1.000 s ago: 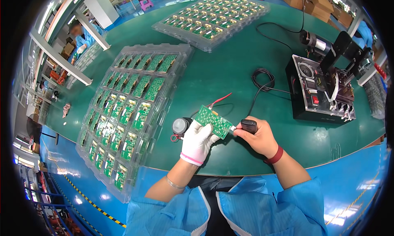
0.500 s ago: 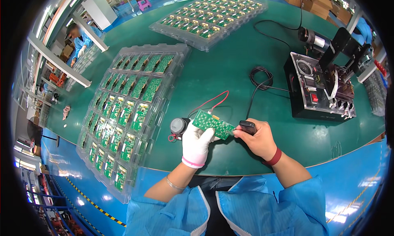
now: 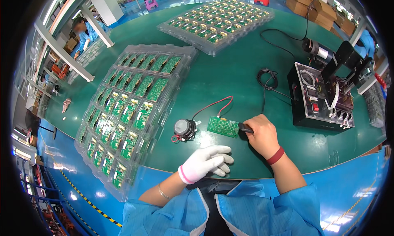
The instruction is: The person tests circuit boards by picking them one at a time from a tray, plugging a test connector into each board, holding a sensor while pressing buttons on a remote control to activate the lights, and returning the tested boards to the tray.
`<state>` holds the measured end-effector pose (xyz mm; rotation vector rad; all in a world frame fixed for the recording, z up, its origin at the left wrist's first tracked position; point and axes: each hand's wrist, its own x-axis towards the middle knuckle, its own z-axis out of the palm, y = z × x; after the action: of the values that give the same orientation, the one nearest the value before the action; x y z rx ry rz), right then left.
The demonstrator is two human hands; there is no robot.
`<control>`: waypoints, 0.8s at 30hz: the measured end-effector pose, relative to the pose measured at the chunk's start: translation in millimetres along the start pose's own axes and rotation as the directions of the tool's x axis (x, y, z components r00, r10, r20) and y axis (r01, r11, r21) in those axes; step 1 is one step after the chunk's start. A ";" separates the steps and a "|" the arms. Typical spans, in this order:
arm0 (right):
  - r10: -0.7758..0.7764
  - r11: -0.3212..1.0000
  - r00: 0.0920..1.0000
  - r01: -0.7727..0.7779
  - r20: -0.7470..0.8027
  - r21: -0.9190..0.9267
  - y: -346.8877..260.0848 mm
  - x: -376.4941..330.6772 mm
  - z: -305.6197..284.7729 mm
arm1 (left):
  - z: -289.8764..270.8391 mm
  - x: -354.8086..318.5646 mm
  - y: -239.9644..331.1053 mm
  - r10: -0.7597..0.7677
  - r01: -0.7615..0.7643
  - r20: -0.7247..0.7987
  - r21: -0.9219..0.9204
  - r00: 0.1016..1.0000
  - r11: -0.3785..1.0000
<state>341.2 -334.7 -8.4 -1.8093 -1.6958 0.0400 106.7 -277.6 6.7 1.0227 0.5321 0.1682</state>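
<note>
While the green circuit board (image 3: 223,127) is lying flat on the green table (image 3: 230,76), the right hand (image 3: 261,134) is resting just beside its right edge, fingers curled tight around a small black tool (image 3: 245,128) whose tip is touching or nearly touching the board. Red and black wires (image 3: 213,105) are looping from the board's top edge toward a small round black speaker (image 3: 184,129), which is sitting just left of the board. The left hand (image 3: 205,163), wearing a white glove, is lying near the table's front edge, well apart from the board, fingers loosely together and holding nothing. To the left, a clear plastic tray (image 3: 123,113) is holding rows of green boards, and a second such tray (image 3: 213,22) is sitting farther back. At the right, a black machine (image 3: 320,100) is standing with a coiled black cable (image 3: 266,78) beside it
</note>
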 end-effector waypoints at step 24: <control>-0.045 0.856 0.797 -0.280 -0.602 -0.434 89.5 -48.1 -88.2 | -71.7 18.5 8.1 0.935 -0.041 -0.008 0.999 0.355 0.024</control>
<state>451.2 -411.6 0.1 -2.0001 -1.1782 -0.9172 88.0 -211.4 -22.0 2.4712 0.9712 1.2958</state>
